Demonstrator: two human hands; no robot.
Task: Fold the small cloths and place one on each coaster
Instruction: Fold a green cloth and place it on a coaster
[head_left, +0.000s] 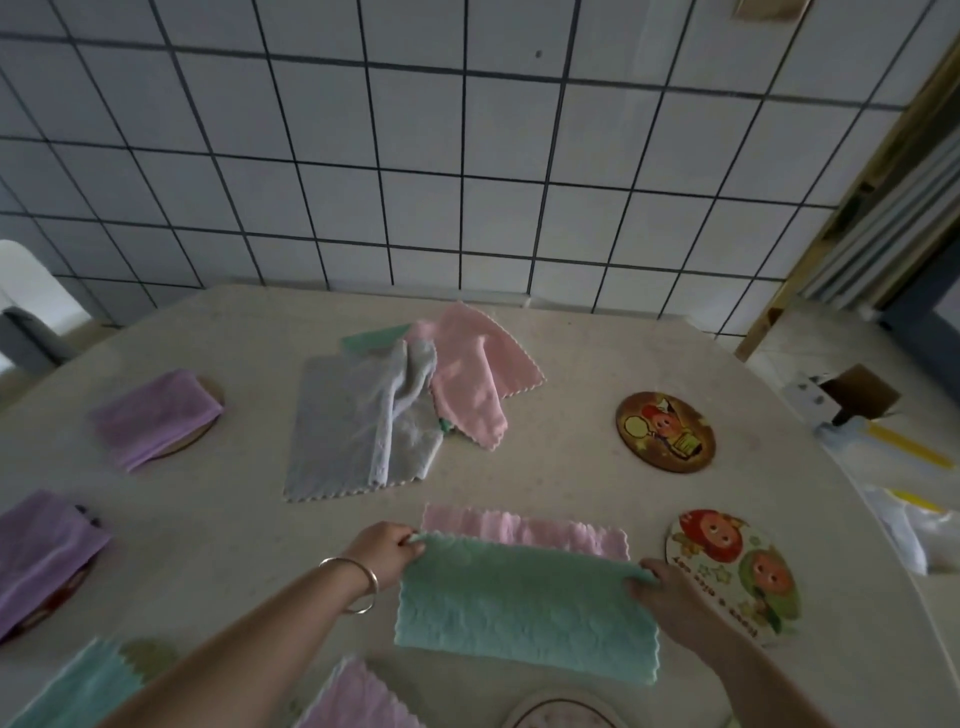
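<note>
A mint green cloth (524, 613) overlaps a pink cloth (524, 527). Grey cloth (353, 431), lilac folded cloths (156, 418), cartoon-printed coasters (665, 431) sit on a speckled beige table (597, 364).

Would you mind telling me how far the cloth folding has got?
Done: two folded purple cloths sit on left coasters. In hand: left hand and right hand pinch the green cloth, half folded. Left: the heap and two bare coasters.

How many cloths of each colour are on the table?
Purple cloths: 3
Green cloths: 3
Pink cloths: 2
Grey cloth: 1
Total: 9
</note>
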